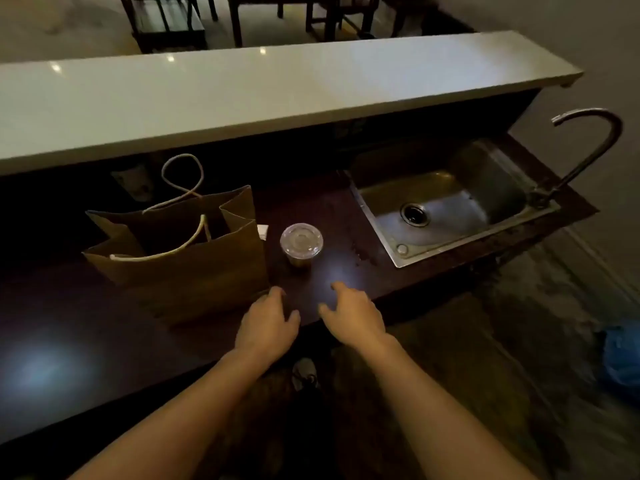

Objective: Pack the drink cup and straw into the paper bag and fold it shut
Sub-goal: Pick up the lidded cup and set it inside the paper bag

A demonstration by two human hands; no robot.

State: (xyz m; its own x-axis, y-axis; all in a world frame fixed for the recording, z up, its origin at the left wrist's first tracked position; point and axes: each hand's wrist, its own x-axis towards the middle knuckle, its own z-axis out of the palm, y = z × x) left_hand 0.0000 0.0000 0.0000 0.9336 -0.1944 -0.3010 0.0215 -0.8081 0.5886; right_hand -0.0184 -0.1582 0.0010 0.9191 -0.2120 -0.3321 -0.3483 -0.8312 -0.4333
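A brown paper bag (194, 268) with white cord handles stands open on the dark counter (86, 327). Just right of it stands a clear plastic drink cup (301, 244) with a lid and a dark drink inside. A small white thing (263, 231), perhaps a wrapped straw, peeks out between the bag and the cup. My left hand (268, 323) hovers near the bag's front right corner, fingers apart and holding nothing. My right hand (353, 315) hovers in front of the cup, also empty with spread fingers.
A steel sink (446, 202) with a curved tap (588, 147) lies to the right. A raised white ledge (277, 95) runs along the back of the counter. Dark chairs stand beyond it. A blue object (620, 355) lies on the floor at right.
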